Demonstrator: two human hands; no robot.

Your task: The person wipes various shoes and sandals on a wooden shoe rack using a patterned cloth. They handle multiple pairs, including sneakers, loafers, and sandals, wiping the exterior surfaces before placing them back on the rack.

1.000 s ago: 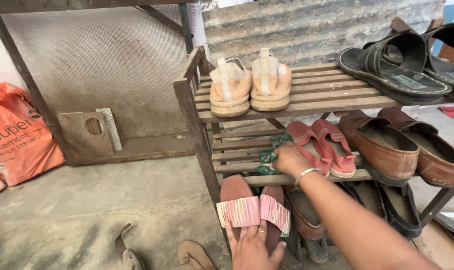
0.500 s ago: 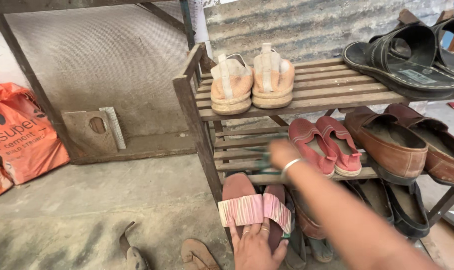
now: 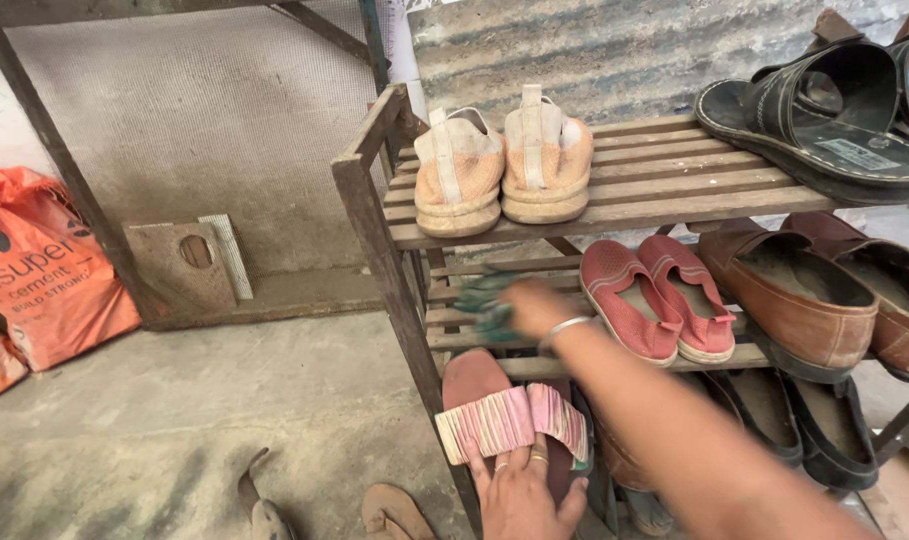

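My right hand reaches onto the middle shelf of a wooden shoe rack, blurred with motion, and grips a green cloth against the slats. A metal bangle sits on its wrist. Just right of it lie a pair of red flat shoes. At the bottom edge my left hand, with rings on its fingers, holds a pair of slippers with pink ribbed straps at the lowest shelf.
Peach shoes and black sandals stand on the top shelf, brown leather shoes on the middle one. An orange sack and a holed block lean at the left wall. Worn flip-flops lie on the concrete floor.
My right hand has slid left along the middle shelf with the green cloth. My left hand stays on the pink-strapped slippers.
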